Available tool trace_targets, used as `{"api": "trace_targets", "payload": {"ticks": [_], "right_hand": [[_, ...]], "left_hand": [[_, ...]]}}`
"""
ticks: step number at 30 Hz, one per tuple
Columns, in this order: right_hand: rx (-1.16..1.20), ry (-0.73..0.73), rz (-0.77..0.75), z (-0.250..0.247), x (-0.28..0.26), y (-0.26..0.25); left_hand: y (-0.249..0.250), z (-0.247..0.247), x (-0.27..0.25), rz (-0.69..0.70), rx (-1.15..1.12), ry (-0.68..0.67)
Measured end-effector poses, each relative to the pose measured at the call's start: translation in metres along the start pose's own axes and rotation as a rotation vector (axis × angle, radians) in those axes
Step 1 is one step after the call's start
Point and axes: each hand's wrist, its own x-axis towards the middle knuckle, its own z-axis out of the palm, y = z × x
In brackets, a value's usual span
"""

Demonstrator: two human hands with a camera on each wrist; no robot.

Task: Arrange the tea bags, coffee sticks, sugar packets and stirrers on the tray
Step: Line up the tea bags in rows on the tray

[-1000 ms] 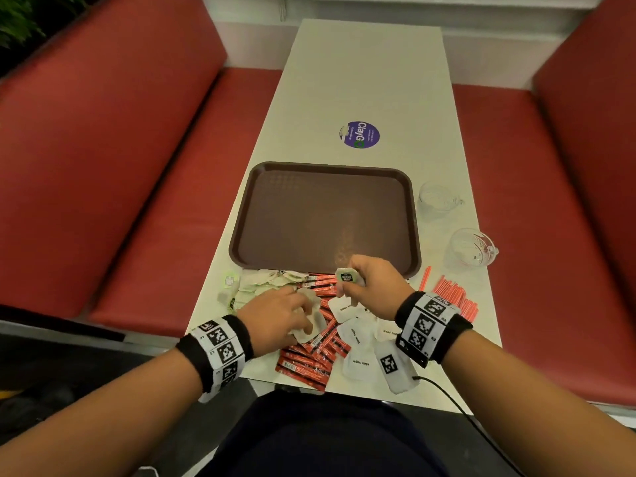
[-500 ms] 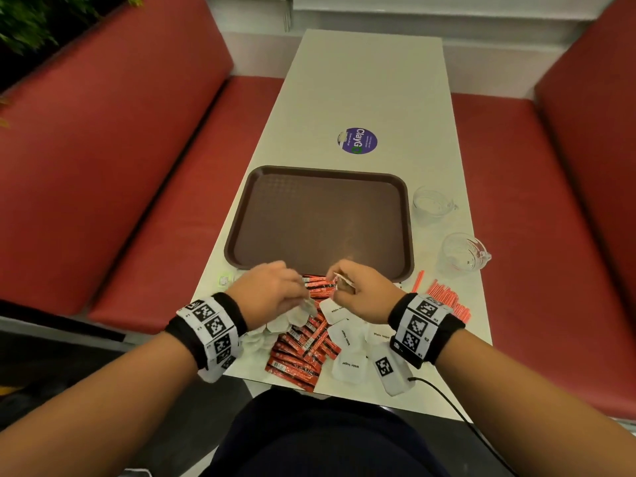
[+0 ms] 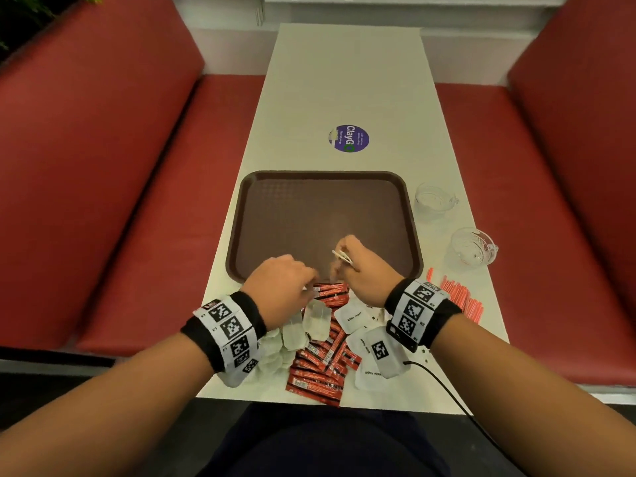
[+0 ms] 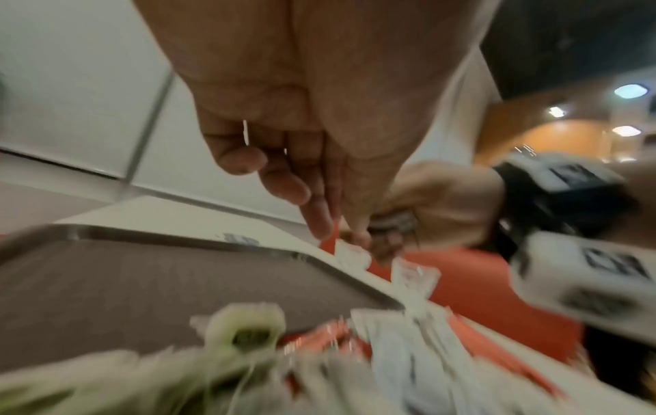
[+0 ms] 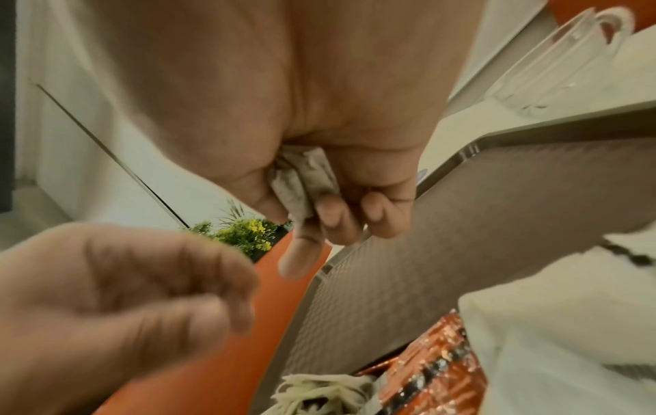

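Over the tray, right hand clenches tea bags; left hand pinches strings

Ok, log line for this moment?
right hand: holds tea bags over tray | left hand: above pile, grip unclear | tray bare

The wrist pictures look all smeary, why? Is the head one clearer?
Left wrist view: the tea bags at the bottom are smeared by motion blur. Right wrist view: the left hand is soft and blurred. Head view: sharper, and the tray shows clearly, though its edges curve.
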Motion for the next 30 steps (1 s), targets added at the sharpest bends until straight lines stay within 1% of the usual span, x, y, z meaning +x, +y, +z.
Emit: {"api": "trace_targets", "payload": {"ticks": [1,3,5,7,9,12,15,17,19,20,22,27,28,30], "right_hand": [[0.013,0.012,0.014,0.000,-0.001,0.002],[0.001,0.026,0.036,0.000,-0.001,0.007],[-0.027,0.051,0.041,0.001,0.000,0.009],[-0.058,0.088,0.064,0.003,-0.001,0.012],[-0.059,0.116,0.092,0.004,-0.003,0.013],[-0.064,0.098,0.089,0.005,-0.005,0.009],[-0.061,0.037,0.084,0.005,-0.004,0.009],[-0.044,-0.008,0.084,0.004,-0.004,0.008],[0.007,-0.027,0.074,0.005,-0.002,0.007],[0.037,-0.024,0.055,0.006,0.000,0.006],[0.055,0.027,0.002,0.008,0.005,0.001],[0.066,0.127,-0.067,0.010,0.031,-0.008],[0.068,0.139,-0.085,0.010,0.037,-0.009],[0.091,0.162,-0.093,0.011,0.049,-0.010]], "left_hand": [[0.001,0.010,-0.001,0.075,0.057,-0.075],[0.003,0.028,-0.002,0.202,0.102,-0.172],[0.005,0.041,-0.001,0.259,0.139,-0.233],[0.006,0.050,0.000,0.271,0.175,-0.242],[0.004,0.056,0.001,0.285,0.194,-0.222],[0.002,0.058,0.002,0.302,0.157,-0.150],[-0.006,0.050,0.006,0.304,0.084,-0.064],[-0.017,0.043,0.009,0.278,0.012,0.038],[-0.027,0.032,0.012,0.238,-0.104,0.099],[-0.032,0.026,0.013,0.227,-0.174,0.131],[-0.038,0.011,0.016,0.221,-0.291,0.212],[-0.056,-0.010,0.025,0.128,-0.403,0.401],[-0.059,-0.011,0.027,0.086,-0.450,0.417],[-0.065,-0.011,0.031,-0.028,-0.568,0.379]]}}
